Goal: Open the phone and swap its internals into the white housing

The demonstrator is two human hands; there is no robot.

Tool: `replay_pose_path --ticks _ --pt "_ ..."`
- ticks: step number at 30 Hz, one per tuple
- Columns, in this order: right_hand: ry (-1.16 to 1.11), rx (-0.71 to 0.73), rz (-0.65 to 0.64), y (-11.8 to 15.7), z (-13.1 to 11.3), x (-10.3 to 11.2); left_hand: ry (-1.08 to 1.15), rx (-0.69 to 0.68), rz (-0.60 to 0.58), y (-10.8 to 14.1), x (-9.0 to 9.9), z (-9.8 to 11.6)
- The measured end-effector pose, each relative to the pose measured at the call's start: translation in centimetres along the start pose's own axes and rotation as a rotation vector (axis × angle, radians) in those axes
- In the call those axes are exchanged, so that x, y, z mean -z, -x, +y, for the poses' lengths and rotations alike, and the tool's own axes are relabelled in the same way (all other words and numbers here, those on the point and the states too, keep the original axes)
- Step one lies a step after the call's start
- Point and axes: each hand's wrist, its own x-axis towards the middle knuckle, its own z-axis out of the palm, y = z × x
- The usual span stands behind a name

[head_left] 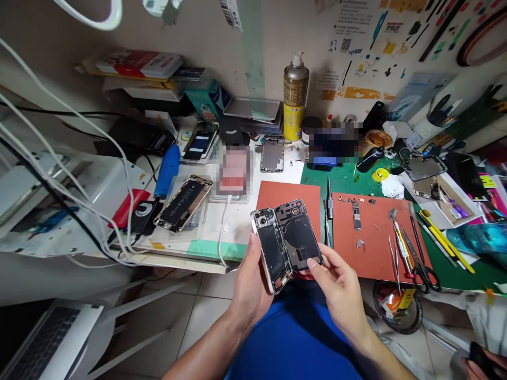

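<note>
An opened phone is held up in front of the bench's near edge. My left hand [249,279] is wrapped round the white-edged phone body [273,253], whose battery and inner parts face up. The back panel [300,235] lies folded out to the right of the body, its dark inner side showing, and the two touch along their long edges. My right hand [340,285] pinches the panel's lower right corner, thumb on the inner face and fingers behind it.
Behind are a red-brown mat [289,195], an opened phone [184,203] and a spray can [295,97]. On the right mat [380,248] lie scissors [422,266], tweezers and small parts. A charging cable [222,232] hangs over the front edge.
</note>
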Motion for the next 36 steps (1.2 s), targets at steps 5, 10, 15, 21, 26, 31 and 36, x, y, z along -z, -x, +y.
replay_pose_path --ticks 5,10,15,21,26,31,36 --pt "-0.066 -0.018 -0.059 -0.4 0.2 0.2 -0.054 -0.121 0.062 0.6 -0.2 -0.5" --pt "0.011 0.018 -0.019 -0.1 0.2 0.3 -0.069 -0.231 0.09 0.6 0.0 -1.2" --pt "0.151 0.085 0.043 0.4 0.4 0.2 -0.187 -0.323 0.041 0.3 0.5 -1.6" --pt "0.432 0.261 0.156 1.3 1.6 -0.1 -0.341 -0.425 0.046 -0.1 0.9 -2.2" --pt "0.604 0.487 0.262 1.7 2.7 -0.7 -0.34 -0.438 0.091 -0.4 0.2 -2.6" --pt "0.707 0.77 0.357 1.5 3.7 -1.2 -0.385 -0.444 0.13 -0.7 -0.8 -2.5" --pt "0.64 0.746 0.236 1.3 4.8 -0.9 -0.428 -0.443 0.141 -1.6 -0.9 -2.6"
